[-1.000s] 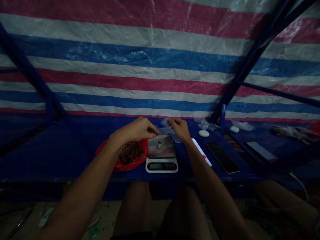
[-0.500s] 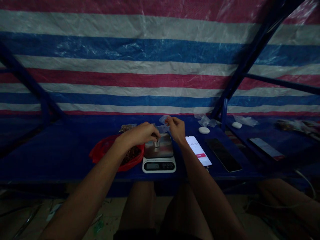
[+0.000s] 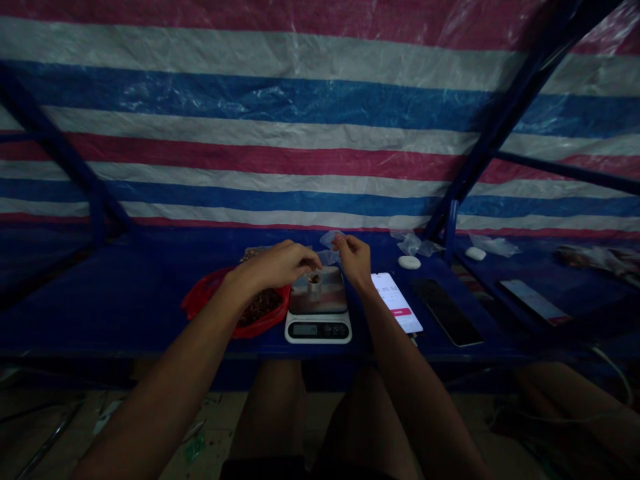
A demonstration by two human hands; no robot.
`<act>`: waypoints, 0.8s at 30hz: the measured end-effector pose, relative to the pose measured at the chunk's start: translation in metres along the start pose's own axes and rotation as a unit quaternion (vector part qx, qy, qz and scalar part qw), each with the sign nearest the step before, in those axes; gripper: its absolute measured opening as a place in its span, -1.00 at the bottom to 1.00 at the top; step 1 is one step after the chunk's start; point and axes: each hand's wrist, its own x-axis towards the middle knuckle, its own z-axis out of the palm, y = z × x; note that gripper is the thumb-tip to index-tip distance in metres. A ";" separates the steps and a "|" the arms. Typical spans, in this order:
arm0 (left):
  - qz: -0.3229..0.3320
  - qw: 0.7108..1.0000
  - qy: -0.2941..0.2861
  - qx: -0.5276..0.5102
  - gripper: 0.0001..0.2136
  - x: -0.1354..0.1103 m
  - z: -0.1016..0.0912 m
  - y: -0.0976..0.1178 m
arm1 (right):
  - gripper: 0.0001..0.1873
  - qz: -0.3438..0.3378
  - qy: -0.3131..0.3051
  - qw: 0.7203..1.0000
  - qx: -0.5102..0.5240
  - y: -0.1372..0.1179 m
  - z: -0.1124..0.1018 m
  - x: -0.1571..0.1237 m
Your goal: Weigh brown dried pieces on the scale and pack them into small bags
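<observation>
A small metal cup [image 3: 314, 287] with brown bits in it stands on the steel plate of a white digital scale [image 3: 319, 338]. My left hand [image 3: 294, 258] hovers just above the cup's rim, fingers curved downward and apart, with nothing visible in them. My right hand [image 3: 355, 259], behind the scale's right side, pinches a clear plastic bag [image 3: 330, 240] between thumb and fingers. Left of the scale lies a red plastic bag [image 3: 197, 299], spread open around dark brown dried pieces [image 3: 263, 305]; my left forearm covers part of it.
Right of the scale lie a lit phone [image 3: 400, 303] with a running timer and a dark phone [image 3: 447, 312]. Behind them are a white case [image 3: 409, 262] and crumpled clear bags [image 3: 413, 243]. Blue frame bars [image 3: 480, 143] rise at both sides. Another person's leg shows lower right.
My left hand has risen slightly off the cup and its fingers have loosened, so the brown bits inside now show. My right hand keeps its pinch on the clear bag.
</observation>
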 end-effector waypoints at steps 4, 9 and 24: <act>-0.063 0.996 -0.016 0.064 -0.77 -0.013 0.002 -0.008 | -0.54 0.001 0.006 1.000 -0.005 -0.001 0.000 0.000; -0.063 0.996 -0.048 0.045 -0.80 -0.017 0.015 -0.020 | -0.55 -0.009 0.000 1.000 -0.018 -0.003 0.000 -0.001; -0.010 0.996 0.084 -0.020 -0.78 -0.008 0.010 0.000 | -0.55 -0.012 -0.015 0.999 -0.027 0.002 -0.001 -0.003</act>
